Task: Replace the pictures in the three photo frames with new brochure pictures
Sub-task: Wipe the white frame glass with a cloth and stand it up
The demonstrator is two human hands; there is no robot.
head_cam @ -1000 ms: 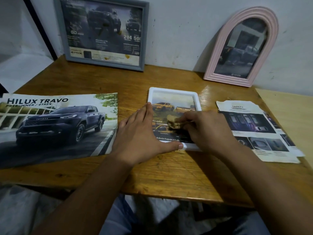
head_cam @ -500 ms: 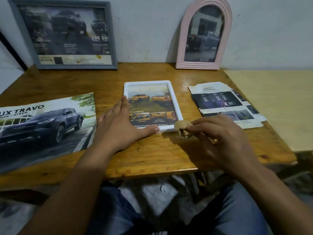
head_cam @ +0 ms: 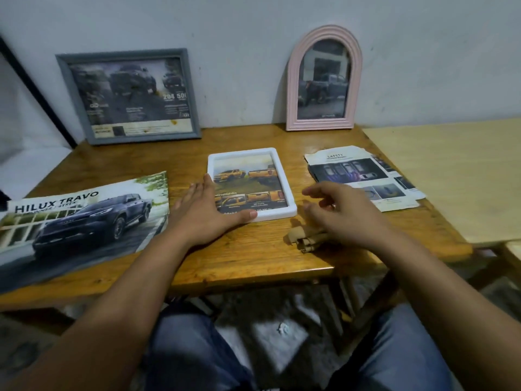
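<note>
A white photo frame (head_cam: pixel 285 182) lies flat mid-table, showing a picture of yellow pickup trucks. My left hand (head_cam: pixel 207 214) rests flat on its near left corner, fingers spread. A crumpled brown scrap of tape or paper (head_cam: pixel 303 240) lies on the table just right of the frame's near corner. My right hand (head_cam: pixel 342 214) hovers above the scrap, fingers apart and empty. A grey frame (head_cam: pixel 134 95) and a pink arched frame (head_cam: pixel 324 79) lean against the wall, each holding a dark truck picture. A large Hilux Travo brochure (head_cam: pixel 81 224) lies at the left.
Cut brochure pages headed Safety (head_cam: pixel 363 176) lie right of the white frame. A paler wooden table (head_cam: pixel 451 176) adjoins the brown wooden table (head_cam: pixel 253 258) on the right. My knees in jeans sit below the front edge.
My right hand carried the brown scrap off the white frame towards the front edge, put it on the table and let go. The left hand stayed on the frame.
</note>
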